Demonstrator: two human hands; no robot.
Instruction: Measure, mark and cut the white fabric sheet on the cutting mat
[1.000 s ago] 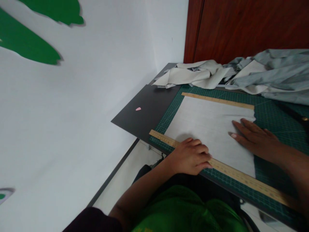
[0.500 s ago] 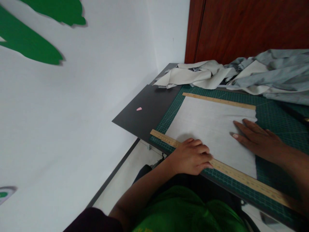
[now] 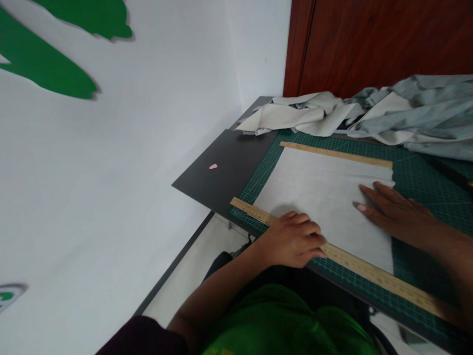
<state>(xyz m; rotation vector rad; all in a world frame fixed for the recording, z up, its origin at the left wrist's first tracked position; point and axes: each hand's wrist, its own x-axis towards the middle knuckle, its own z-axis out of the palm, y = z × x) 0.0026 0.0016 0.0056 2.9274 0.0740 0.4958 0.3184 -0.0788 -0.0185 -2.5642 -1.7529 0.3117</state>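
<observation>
A white piece of cloth (image 3: 321,190) lies nearly flat on a green gridded cutting mat (image 3: 424,182). Along its near edge runs a long wooden ruler (image 3: 362,264). My left hand (image 3: 293,239) grips this ruler near its middle, fingers curled over it and hiding part of it. My right hand (image 3: 395,212) rests on the cloth's right side with its fingers stretched out and holds nothing. A shorter wooden ruler (image 3: 336,154) lies along the cloth's far edge, away from both hands. Small ripples show in the cloth near its far right corner.
Crumpled grey and off-white fabric (image 3: 391,111) is heaped along the back of the dark table (image 3: 207,182). A small pink piece (image 3: 213,166) sits on the left part. A dark, long object (image 3: 449,172) lies at the right. White wall bounds the left side.
</observation>
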